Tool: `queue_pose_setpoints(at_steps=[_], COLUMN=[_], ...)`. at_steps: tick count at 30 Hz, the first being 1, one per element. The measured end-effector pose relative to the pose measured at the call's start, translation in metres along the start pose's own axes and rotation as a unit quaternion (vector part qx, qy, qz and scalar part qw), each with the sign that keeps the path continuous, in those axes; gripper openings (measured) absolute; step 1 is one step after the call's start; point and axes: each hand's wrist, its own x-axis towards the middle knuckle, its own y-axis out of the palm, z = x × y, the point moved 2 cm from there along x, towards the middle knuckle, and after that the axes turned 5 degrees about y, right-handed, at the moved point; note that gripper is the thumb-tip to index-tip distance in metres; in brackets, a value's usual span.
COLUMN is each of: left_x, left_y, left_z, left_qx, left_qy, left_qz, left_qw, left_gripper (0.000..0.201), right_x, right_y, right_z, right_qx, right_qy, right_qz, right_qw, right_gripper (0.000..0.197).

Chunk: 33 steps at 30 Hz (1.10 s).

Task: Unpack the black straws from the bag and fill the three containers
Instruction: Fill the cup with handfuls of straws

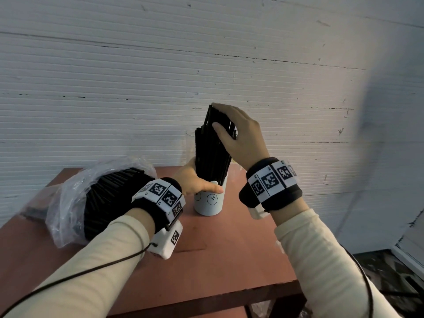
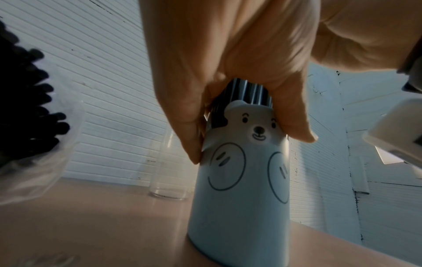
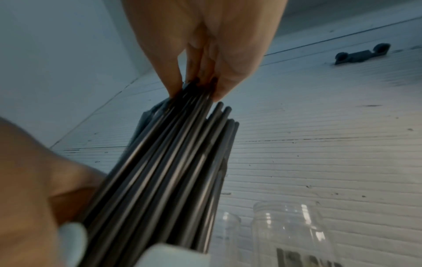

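Observation:
A white cup (image 1: 208,203) with a bear face (image 2: 239,189) stands on the red-brown table (image 1: 229,260). A thick bundle of black straws (image 1: 212,152) stands upright in it, leaning slightly right. My left hand (image 1: 202,182) grips the cup at its rim, thumb across the front, fingers against the base of the straws (image 2: 248,94). My right hand (image 1: 218,114) holds the tops of the straws (image 3: 160,171), with thumb and fingers (image 3: 173,86) on either side of the ends. At the left, a clear plastic bag (image 1: 68,203) lies on its side, full of black straws (image 1: 110,193).
A tall clear glass (image 2: 169,171) stands behind the cup near the wall, and a clear jar (image 3: 290,231) stands beside it. The white ribbed wall (image 1: 206,65) runs close behind the table. The table's front edge (image 1: 206,297) and right edge drop to the floor.

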Motion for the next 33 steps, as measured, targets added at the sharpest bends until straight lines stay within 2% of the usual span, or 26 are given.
queue_pose_setpoints(at_steps=[7,9,12,15,17,20,23,27,30,33], left_x=[-0.008,-0.01,-0.014,-0.02,-0.024,-0.027,-0.028,-0.028,-0.031,-0.031], left_y=[-0.004,-0.006,-0.012,-0.018,-0.019,-0.019,-0.017,-0.016,-0.017,-0.019], left_z=[-0.009,-0.008,-0.005,-0.001,0.0,0.001,0.001,-0.001,-0.001,-0.002], left_qx=[-0.012,-0.006,-0.018,-0.026,-0.02,-0.021,-0.026,-0.028,-0.032,-0.016], left_qy=[0.018,0.01,0.0,0.002,0.015,0.022,0.019,0.014,0.018,0.018], left_qz=[0.056,0.06,0.051,0.042,0.031,0.006,0.002,0.016,0.032,0.057], left_qw=[0.998,0.998,0.999,0.999,0.999,1.0,0.999,0.999,0.999,0.998], left_gripper=[0.093,0.096,0.104,0.093,0.082,0.072,0.073,0.091,0.097,0.106], right_x=[-0.025,-0.028,-0.027,-0.025,-0.023,-0.019,-0.026,-0.033,-0.028,-0.019], right_y=[0.018,0.018,0.011,0.003,0.0,0.005,0.022,0.026,0.018,0.009], right_z=[-0.006,-0.006,-0.001,0.005,0.009,0.018,0.022,0.022,0.02,0.012], right_qx=[-0.046,-0.051,-0.023,0.016,0.043,0.036,-0.048,-0.087,-0.059,0.009], right_qy=[-0.009,-0.013,0.001,0.011,0.005,-0.01,-0.051,-0.062,-0.039,0.035], right_qz=[0.039,0.038,0.051,0.068,0.05,0.061,0.099,0.07,0.104,0.097], right_qw=[0.998,0.998,0.998,0.997,0.998,0.997,0.993,0.992,0.992,0.995], right_gripper=[0.036,0.036,0.037,0.041,0.046,0.046,0.039,0.037,0.041,0.049])
